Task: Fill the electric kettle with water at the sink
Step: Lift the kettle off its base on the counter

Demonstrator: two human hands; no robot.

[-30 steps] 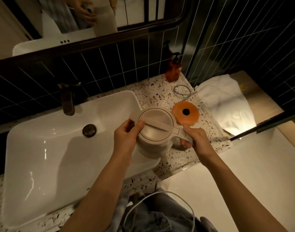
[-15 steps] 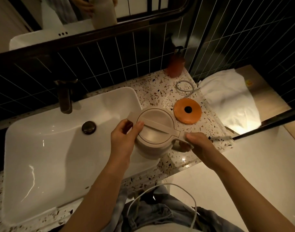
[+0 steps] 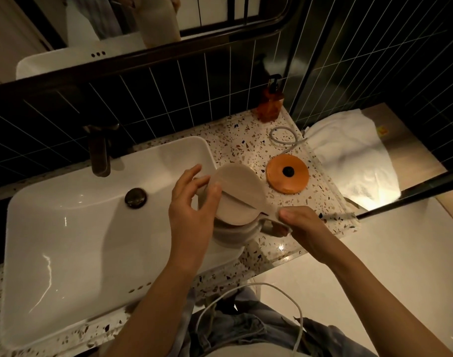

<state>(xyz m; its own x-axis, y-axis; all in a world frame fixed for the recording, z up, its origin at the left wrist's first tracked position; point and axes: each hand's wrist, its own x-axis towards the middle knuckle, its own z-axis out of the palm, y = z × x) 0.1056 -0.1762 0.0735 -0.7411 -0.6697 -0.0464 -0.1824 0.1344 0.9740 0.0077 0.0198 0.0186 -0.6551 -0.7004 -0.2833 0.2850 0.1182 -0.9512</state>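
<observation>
At the right edge of the sink (image 3: 65, 228), where the basin meets the speckled counter (image 3: 246, 140), stands a pale beige kettle (image 3: 233, 228) with a rounded, matte body. Its round flat lid (image 3: 239, 194) is tilted up, a raised strip running across it toward the handle (image 3: 269, 224), which loops out to the right. The right hand (image 3: 302, 222) is wrapped around that handle, thumb on top. The left hand (image 3: 192, 202) sits against the kettle's left side with the thumb at the lid's edge and the fingers spread loosely; whether it truly grips the lid cannot be told. The sink is a smooth, glossy white rectangle with rounded corners and a dark round drain plug (image 3: 136, 198); a dark metal tap (image 3: 99, 153) rises behind it. Just beside the kettle on the stone-chip counter lies an orange disc-shaped base (image 3: 287, 173) with a black centre stud, its grey cord (image 3: 282, 140) curling behind. An amber pump bottle (image 3: 270, 104) stands against the dark tiled wall (image 3: 168, 104). A white towel (image 3: 349, 155) lies crumpled to the right.
</observation>
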